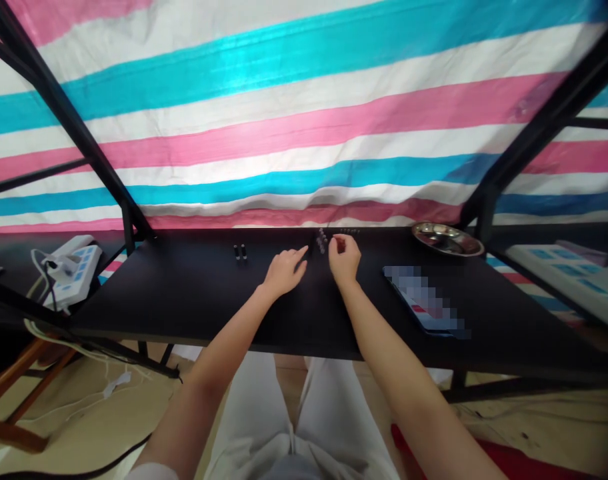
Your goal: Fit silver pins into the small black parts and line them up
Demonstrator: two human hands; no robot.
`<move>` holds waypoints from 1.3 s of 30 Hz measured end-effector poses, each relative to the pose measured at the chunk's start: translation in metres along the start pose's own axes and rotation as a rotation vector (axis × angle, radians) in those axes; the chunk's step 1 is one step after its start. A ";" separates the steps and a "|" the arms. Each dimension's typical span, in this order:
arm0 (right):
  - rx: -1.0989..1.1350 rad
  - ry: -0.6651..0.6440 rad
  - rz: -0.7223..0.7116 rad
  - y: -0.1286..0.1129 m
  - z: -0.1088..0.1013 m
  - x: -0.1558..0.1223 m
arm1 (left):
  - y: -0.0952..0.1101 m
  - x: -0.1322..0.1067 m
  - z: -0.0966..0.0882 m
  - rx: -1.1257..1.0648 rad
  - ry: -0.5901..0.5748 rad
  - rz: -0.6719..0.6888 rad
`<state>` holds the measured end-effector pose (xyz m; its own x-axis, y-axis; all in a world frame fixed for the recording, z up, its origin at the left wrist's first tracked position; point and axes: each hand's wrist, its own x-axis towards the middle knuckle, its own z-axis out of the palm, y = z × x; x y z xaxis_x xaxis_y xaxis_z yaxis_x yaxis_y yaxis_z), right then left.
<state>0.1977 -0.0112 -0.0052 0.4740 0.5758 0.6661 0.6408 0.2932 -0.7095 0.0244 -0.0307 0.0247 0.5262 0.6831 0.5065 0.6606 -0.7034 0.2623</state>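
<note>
My left hand (285,271) is over the black table with its index finger stretched out and the thumb apart, holding nothing that I can see. Close to that fingertip stands a small dark object (312,243), hard to tell from the black surface. Just to the right are small shiny pieces (322,241) in short rows. My right hand (345,258) is beside them, its fingers curled and pressed together; whatever they may hold is hidden. Behind it lie more tiny pieces (351,231). Two small black cylinders with pale ends (240,253) lie side by side left of my left hand.
A round metal dish (448,240) sits at the back right of the table (184,293). Nearer lies a phone-like flat object (424,300), its face blurred out. Power strips (77,273) with cables are on the left. Striped sheeting (304,127) hangs behind, between black metal posts.
</note>
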 end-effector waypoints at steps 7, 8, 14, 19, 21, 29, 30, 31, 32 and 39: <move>-0.376 -0.311 0.256 0.030 0.001 -0.002 | 0.015 0.039 0.050 0.234 -0.082 -0.189; -0.401 -0.343 0.259 0.030 0.002 -0.003 | 0.015 0.042 0.053 0.256 -0.086 -0.186; -0.490 -0.438 0.253 0.030 0.003 -0.002 | 0.008 0.043 0.050 0.307 -0.070 -0.117; -0.529 -0.445 0.291 0.028 0.006 0.000 | -0.006 0.023 0.032 0.207 0.037 -0.145; -0.533 -0.442 0.298 0.027 0.008 0.000 | -0.014 0.011 0.023 0.135 0.116 -0.157; -0.529 -0.452 0.279 0.026 0.012 0.000 | -0.036 -0.026 0.007 -0.168 0.359 -0.226; -0.530 -0.452 0.274 0.026 0.012 0.000 | -0.037 -0.027 0.008 -0.188 0.376 -0.241; -0.529 -0.453 0.272 0.025 0.012 0.000 | -0.037 -0.028 0.008 -0.204 0.388 -0.252; -0.528 -0.455 0.272 0.025 0.012 0.000 | -0.037 -0.029 0.008 -0.218 0.398 -0.261; -0.526 -0.461 0.249 0.020 0.008 -0.003 | -0.037 -0.032 0.007 -0.287 0.449 -0.325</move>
<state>0.2046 -0.0011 -0.0226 0.4155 0.8736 0.2532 0.8071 -0.2258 -0.5455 -0.0128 -0.0249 -0.0068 0.0050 0.7654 0.6435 0.5458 -0.5413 0.6396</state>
